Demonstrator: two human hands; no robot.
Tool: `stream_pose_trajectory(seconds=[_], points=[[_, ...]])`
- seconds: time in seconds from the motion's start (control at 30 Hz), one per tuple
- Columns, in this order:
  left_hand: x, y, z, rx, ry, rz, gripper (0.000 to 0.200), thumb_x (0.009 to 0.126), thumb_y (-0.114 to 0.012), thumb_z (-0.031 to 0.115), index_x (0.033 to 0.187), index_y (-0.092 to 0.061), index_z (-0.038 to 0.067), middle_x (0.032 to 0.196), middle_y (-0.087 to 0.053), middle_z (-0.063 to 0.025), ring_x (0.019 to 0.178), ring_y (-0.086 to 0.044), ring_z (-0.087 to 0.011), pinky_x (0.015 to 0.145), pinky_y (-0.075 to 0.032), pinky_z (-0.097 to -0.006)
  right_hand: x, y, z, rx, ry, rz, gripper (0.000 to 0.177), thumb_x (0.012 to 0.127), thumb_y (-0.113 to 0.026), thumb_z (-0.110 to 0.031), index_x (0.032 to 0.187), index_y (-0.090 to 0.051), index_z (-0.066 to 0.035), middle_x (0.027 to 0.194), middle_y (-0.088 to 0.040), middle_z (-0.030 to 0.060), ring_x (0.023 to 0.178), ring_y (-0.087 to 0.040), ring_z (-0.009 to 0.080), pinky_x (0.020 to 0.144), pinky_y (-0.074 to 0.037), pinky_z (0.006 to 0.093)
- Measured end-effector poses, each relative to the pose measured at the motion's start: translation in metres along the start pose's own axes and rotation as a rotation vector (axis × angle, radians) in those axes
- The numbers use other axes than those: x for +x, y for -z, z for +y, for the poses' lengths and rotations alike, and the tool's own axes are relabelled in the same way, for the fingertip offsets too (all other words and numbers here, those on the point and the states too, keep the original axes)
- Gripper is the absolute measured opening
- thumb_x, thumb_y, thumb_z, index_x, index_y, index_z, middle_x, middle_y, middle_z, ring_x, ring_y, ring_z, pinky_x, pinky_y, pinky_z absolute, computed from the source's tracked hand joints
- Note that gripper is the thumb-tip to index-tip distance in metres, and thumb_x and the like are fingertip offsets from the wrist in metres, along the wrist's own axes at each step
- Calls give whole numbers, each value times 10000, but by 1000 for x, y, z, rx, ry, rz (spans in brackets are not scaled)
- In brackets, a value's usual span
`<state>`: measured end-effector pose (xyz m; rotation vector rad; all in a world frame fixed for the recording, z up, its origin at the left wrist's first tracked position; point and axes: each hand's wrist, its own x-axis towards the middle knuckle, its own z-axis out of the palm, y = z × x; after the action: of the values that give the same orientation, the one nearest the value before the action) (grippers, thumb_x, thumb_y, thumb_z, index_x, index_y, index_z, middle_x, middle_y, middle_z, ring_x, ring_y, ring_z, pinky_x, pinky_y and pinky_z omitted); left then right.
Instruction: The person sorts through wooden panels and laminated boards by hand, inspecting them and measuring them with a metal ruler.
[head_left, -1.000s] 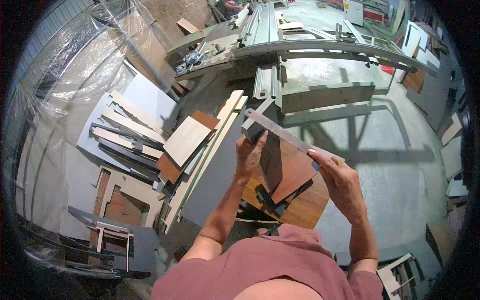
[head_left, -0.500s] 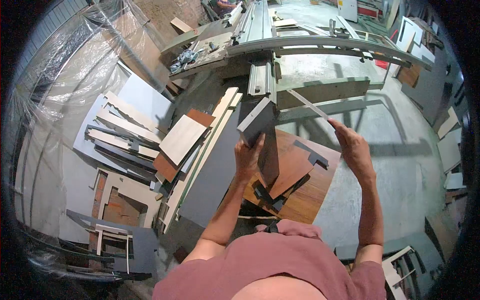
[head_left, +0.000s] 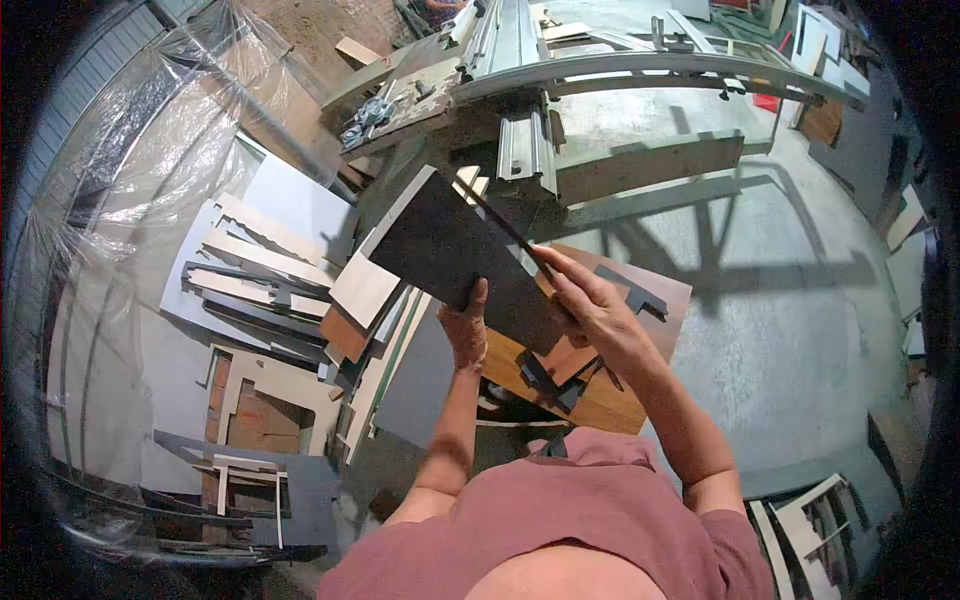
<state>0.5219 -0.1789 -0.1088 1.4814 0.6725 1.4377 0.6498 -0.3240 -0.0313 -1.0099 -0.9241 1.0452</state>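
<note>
My left hand [head_left: 463,328] grips a dark board [head_left: 430,235] from below, its thumb flat on the dark face. The board is tilted, and a pale edge runs along its upper left side. In my right hand [head_left: 590,300] is a long, narrow flat file [head_left: 500,222], fingers wrapped round its near end. The file slants up to the left and overlaps the board's right edge in this view. Beneath both hands lie a brown wood-grain panel [head_left: 625,405] and a notched dark offcut [head_left: 640,295].
A sliding-table saw [head_left: 500,50] with a long metal rail [head_left: 650,72] stands ahead. Several offcuts [head_left: 265,260] are piled on the left, near a plastic sheet [head_left: 130,160]. Cut frame pieces [head_left: 810,530] lie at lower right. Pale concrete floor [head_left: 770,330] extends to the right.
The dark board has swung left and turned its broad dark face to view. My right hand has moved left with the file, bringing it to the board's right edge.
</note>
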Motion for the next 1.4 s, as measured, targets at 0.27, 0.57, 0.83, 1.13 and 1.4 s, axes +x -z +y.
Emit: stream_pose_trajectory(seconds=[0.27,0.57,0.83,1.13,1.4], points=[[10,41,4,48,55,69,518,681,-745,246,1055,-514,-27,1011,-555,-86,911,-508,-194,839,-383,-312,-16,11,34,21,-162,-65,376,929,-390,-271,1283,-405,-144,674,-380,-60,547,-308,24,469,-273,167],[42,69,73,-38,62,259,704,738,-590,522,1228,-391,56,1182,-469,-113,1070,-457,-261,931,-368,-413,-37,121,246,-278,-398,141,369,927,-371,-250,1286,-398,-166,624,-365,-44,474,-284,40,406,-258,181],[55,58,103,-381,-58,455,750,735,-599,519,1264,-362,43,1244,-431,-127,1105,-460,-280,966,-367,-426,-13,85,137,831,-540,136,417,939,-362,-244,1345,-269,-265,673,-334,-32,483,-229,24,380,-222,121],[63,92,94,-314,-196,481,791,721,-582,563,1283,-339,62,1264,-399,-146,1161,-406,-293,995,-322,-456,-10,50,153,488,-667,20,460,912,-414,-308,1344,-262,-263,682,-398,-36,509,-287,28,409,-270,139],[119,184,99,-474,-460,695,651,839,-485,453,1328,-278,77,1334,-344,-130,1199,-369,-296,1023,-244,-443,-8,34,179,281,-850,-61,436,921,-387,-314,1340,-281,-260,647,-389,-54,492,-301,29,420,-279,156]])
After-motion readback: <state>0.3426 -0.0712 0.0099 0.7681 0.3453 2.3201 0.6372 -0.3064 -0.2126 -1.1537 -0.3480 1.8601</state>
